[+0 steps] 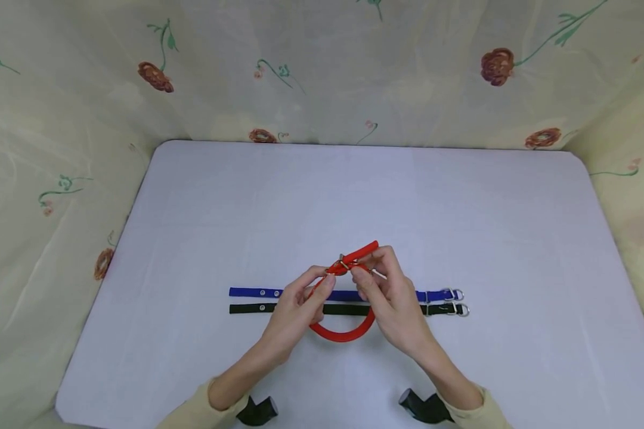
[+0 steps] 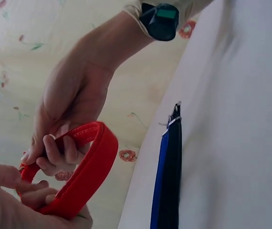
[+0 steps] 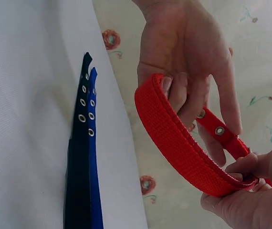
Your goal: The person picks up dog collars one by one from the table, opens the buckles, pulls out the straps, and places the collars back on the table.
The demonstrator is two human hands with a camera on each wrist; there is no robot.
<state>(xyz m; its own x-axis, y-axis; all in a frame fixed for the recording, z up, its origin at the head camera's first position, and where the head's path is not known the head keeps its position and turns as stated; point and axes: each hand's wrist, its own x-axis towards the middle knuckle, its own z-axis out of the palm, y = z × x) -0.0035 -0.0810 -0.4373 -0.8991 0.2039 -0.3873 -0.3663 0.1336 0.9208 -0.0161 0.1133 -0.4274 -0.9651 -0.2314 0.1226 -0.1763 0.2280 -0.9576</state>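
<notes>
A red webbing collar (image 1: 343, 336) is bent into a loop and held above the table by both hands. At its far side, my left hand (image 1: 294, 311) pinches the strap just left of the metal buckle (image 1: 347, 263). My right hand (image 1: 393, 301) pinches the collar at the right of the buckle, where the red strap end sticks out up and to the right. Metal eyelets (image 3: 219, 130) show on the strap in the right wrist view. Beneath the hands lie a blue collar (image 1: 349, 295) and a black collar (image 1: 346, 310), straight and side by side, partly hidden.
The white tabletop (image 1: 365, 196) has rounded far corners. A floral curtain (image 1: 322, 71) hangs behind it and along the sides. Both wrists carry a black strapped device, the left one (image 1: 257, 411) and the right one (image 1: 426, 408) near the table's front.
</notes>
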